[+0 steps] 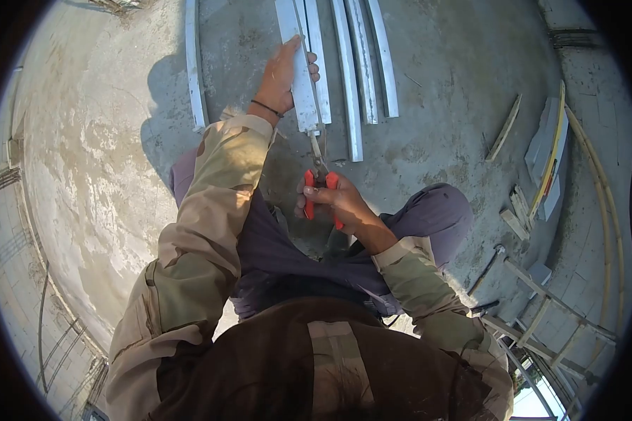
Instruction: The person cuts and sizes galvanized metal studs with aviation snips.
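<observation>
My left hand (pixel 282 74) is wrapped around a silver metal channel (pixel 304 102), which points away from me over the concrete floor. In my right hand (pixel 344 205) is a pair of tin snips (pixel 332 182) with red handles, gripped between thumb and fingers. Their metal jaws point forward and meet the near end of the channel. The snips' handles stand somewhat apart. Just beyond my left hand, another metal channel (pixel 319 67) lies alongside, partly covered by the held one.
Several metal profiles (pixel 348 91) lie lengthwise on the floor to the right, and a single metal profile (pixel 194 77) lies left. Rightward are a wood strip (pixel 504 128), a yellow-edged bar (pixel 552 158), short wood pieces (pixel 515 223) and a ladder (pixel 563 303).
</observation>
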`<state>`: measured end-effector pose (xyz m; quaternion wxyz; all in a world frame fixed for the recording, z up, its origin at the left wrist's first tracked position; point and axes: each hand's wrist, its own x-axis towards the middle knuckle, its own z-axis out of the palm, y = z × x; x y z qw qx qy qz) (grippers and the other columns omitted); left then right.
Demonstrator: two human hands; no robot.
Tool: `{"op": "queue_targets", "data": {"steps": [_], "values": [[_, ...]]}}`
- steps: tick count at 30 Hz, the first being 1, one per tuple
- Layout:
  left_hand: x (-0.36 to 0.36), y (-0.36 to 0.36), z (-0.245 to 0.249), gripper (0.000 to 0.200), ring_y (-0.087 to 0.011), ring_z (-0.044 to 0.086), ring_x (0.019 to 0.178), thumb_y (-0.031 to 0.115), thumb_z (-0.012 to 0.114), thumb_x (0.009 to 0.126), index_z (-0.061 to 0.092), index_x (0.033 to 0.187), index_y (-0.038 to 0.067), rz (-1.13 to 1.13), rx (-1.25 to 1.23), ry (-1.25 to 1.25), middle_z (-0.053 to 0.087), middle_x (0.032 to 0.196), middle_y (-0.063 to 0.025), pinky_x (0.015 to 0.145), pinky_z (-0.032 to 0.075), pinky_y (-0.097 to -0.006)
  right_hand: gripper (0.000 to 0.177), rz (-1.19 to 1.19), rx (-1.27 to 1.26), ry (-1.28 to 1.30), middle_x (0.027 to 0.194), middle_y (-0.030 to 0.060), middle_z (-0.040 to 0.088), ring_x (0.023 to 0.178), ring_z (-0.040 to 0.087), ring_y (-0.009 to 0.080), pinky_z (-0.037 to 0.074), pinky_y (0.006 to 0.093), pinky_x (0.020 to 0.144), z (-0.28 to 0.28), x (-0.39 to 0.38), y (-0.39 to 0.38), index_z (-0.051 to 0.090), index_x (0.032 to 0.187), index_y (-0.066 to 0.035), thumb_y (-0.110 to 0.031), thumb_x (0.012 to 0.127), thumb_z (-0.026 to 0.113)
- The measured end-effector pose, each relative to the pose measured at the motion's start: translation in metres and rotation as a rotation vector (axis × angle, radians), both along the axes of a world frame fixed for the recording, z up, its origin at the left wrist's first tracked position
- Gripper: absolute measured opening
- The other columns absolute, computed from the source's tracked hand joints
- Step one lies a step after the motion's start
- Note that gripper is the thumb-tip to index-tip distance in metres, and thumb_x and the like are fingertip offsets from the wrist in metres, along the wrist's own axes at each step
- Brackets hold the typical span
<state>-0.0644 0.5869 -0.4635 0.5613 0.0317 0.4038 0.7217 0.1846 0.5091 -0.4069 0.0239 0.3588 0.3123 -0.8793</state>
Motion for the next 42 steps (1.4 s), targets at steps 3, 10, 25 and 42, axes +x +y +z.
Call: {"op": "queue_targets", "data": {"steps": [3, 10, 25, 42], "values": [[0.002, -0.005, -0.007, 0.033, -0.0164, 0.056, 0.068, 0.034, 0.055, 0.105, 0.049, 0.118, 0.004, -0.011, -0.033, 0.014, 0.057, 0.086, -0.0081, 0.060, 0.053, -0.0312, 0.019, -0.050, -0.043, -0.019, 0.091, 0.0112, 0.067, 0.085, 0.070, 0.0259, 0.058, 0.0427, 0.082, -0.006, -0.009, 0.010, 0.063, 0.107, -0.001, -0.016, 0.096, 0.068], [-0.006, -0.016, -0.027, 0.029, -0.0158, 0.057, 0.067, 0.033, 0.056, 0.105, 0.047, 0.116, 0.008, -0.033, -0.071, 0.040, 0.058, 0.084, -0.0074, 0.061, 0.054, -0.0320, 0.016, 0.005, -0.018, -0.082, 0.089, 0.0077, 0.067, 0.084, 0.068, 0.0214, 0.055, 0.0373, 0.077, -0.021, -0.019, 0.010, 0.063, 0.103, -0.005, -0.019, 0.098, 0.067], [0.001, -0.019, -0.027, 0.030, -0.0141, 0.054, 0.069, 0.035, 0.049, 0.108, 0.048, 0.116, 0.006, -0.048, -0.075, 0.079, 0.057, 0.084, -0.0053, 0.061, 0.050, -0.0300, 0.014, 0.000, -0.005, -0.089, 0.083, 0.0061, 0.063, 0.072, 0.065, 0.0186, 0.053, 0.0357, 0.063, -0.033, -0.018, 0.010, 0.061, 0.101, -0.005, -0.016, 0.095, 0.067], [-0.004, -0.022, -0.042, 0.028, -0.0150, 0.057, 0.067, 0.034, 0.053, 0.106, 0.047, 0.115, 0.008, -0.081, -0.027, 0.025, 0.058, 0.084, -0.0062, 0.062, 0.054, -0.0311, 0.013, -0.152, -0.328, -0.094, 0.070, 0.0056, 0.052, 0.057, 0.052, 0.0201, 0.044, 0.0390, 0.054, -0.019, -0.023, 0.002, 0.053, 0.091, -0.007, -0.011, 0.092, 0.065]]}}
